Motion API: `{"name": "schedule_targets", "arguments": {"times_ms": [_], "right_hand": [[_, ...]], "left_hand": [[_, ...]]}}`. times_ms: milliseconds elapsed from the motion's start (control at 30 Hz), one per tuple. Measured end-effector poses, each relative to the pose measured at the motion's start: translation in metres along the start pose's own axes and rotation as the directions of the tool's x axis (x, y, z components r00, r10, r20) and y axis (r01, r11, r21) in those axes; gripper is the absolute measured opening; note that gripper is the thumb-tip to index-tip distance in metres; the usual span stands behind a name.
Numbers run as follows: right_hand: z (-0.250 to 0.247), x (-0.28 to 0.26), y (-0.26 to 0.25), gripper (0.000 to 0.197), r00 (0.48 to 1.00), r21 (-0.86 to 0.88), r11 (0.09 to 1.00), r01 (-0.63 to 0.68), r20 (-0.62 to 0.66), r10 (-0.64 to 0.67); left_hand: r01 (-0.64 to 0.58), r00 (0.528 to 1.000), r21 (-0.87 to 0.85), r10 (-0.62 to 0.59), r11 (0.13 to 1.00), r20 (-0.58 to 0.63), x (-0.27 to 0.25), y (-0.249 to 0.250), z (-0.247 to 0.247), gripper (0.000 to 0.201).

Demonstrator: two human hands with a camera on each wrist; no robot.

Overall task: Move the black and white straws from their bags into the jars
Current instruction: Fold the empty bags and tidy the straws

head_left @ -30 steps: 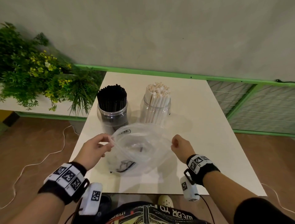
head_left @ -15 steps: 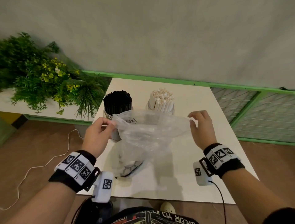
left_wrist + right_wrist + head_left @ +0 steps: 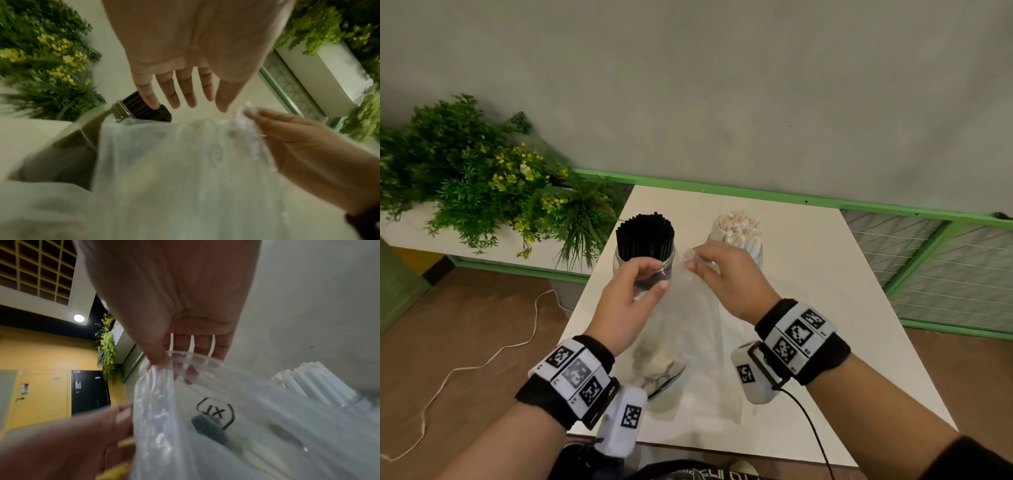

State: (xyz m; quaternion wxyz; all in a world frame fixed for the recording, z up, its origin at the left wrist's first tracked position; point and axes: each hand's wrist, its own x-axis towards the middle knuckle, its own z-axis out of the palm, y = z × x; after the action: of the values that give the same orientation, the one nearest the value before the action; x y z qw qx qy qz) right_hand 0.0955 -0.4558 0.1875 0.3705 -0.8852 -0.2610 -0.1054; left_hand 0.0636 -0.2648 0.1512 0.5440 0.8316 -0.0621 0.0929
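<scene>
A jar packed with black straws [image 3: 645,236] and a jar packed with white straws [image 3: 738,229] stand at the back of the white table [image 3: 825,308]. In front of them hangs a clear plastic bag [image 3: 688,329]; dark bands lie in its bottom corner. My right hand [image 3: 693,260] pinches the bunched top of the bag [image 3: 185,162]. Just left of it my left hand [image 3: 654,274] hovers by the bag with loosely spread fingers [image 3: 185,100] and grips nothing. The right wrist view shows my right hand [image 3: 164,360] on the bag's rim [image 3: 205,418], with white straws [image 3: 312,382] behind.
A planter of green and yellow foliage [image 3: 482,185] stands off the table's left side. A green rail with wire mesh [image 3: 928,260] runs along the right. A white cord [image 3: 482,359] trails on the brown floor at left.
The hands held the bag's mouth stretched wide between them. They have come together in front of the jars; the left hand has let go and the right now holds the gathered top.
</scene>
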Motion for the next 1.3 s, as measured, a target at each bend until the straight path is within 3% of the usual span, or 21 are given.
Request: {"name": "schedule_targets", "arguments": {"times_ms": [100,167,267,367,467,600,700,767,900,1033,1133,1233,1300], "right_hand": [[-0.023,0.004,-0.001,0.011,0.999,0.152,0.988,-0.017,-0.032,0.022],[-0.040,0.004,-0.001,0.018,0.997,0.224,0.975,-0.007,-0.078,0.026],[-0.060,0.001,-0.001,0.031,0.986,0.359,0.933,0.013,-0.161,0.048],[-0.074,0.000,0.008,0.033,0.954,0.351,0.936,-0.011,-0.277,0.115],[-0.089,0.001,0.028,0.034,0.853,0.268,0.963,-0.039,-0.493,0.172],[-0.096,-0.001,0.042,0.023,0.789,0.144,0.985,-0.100,-0.592,0.167],[-0.098,-0.001,0.048,0.031,0.774,0.240,0.963,-0.125,-0.584,0.246],[-0.100,0.000,0.053,0.036,0.777,0.320,0.939,-0.127,-0.557,0.294],[-0.099,0.004,0.058,0.036,0.758,0.429,0.895,-0.119,-0.543,0.361],[-0.100,0.011,0.055,0.032,0.708,0.466,0.881,-0.082,-0.595,0.380],[-0.099,0.014,0.047,0.021,0.747,0.490,0.872,0.001,-0.580,0.325],[-0.081,0.000,0.043,0.082,0.838,0.405,0.903,-0.146,-0.434,0.330],[-0.053,-0.020,0.052,0.112,0.882,0.375,0.888,-0.266,-0.277,0.381]], "left_hand": [[0.020,0.991,0.287,-0.057,0.958,0.120,0.004,-0.015,-0.014,0.064],[0.040,0.978,0.377,-0.112,0.925,0.173,0.007,-0.022,-0.021,0.074],[0.130,0.963,0.215,-0.175,0.968,0.204,0.014,-0.026,-0.025,0.046],[0.129,0.986,0.142,-0.142,0.982,0.090,0.022,-0.027,-0.028,0.008],[0.138,0.990,0.115,-0.133,0.984,-0.049,0.028,-0.023,-0.038,0.034],[0.143,0.989,0.052,-0.141,0.988,-0.039,0.035,-0.012,-0.050,0.030],[0.159,0.987,-0.140,-0.157,0.977,0.023,0.035,0.000,-0.053,0.020],[0.199,0.980,-0.289,-0.198,0.936,0.033,0.034,0.007,-0.052,0.025],[0.206,0.972,-0.405,-0.233,0.891,-0.017,0.034,0.019,-0.054,0.025],[0.120,0.974,-0.450,-0.193,0.885,-0.120,0.040,0.032,-0.049,0.028],[0.086,0.955,-0.533,-0.223,0.842,-0.197,0.048,0.034,-0.043,0.030],[0.069,0.929,-0.671,-0.293,0.738,-0.227,0.056,0.038,-0.039,0.029],[0.057,0.931,-0.747,-0.306,0.663,-0.200,0.059,0.043,-0.036,0.026]]}}
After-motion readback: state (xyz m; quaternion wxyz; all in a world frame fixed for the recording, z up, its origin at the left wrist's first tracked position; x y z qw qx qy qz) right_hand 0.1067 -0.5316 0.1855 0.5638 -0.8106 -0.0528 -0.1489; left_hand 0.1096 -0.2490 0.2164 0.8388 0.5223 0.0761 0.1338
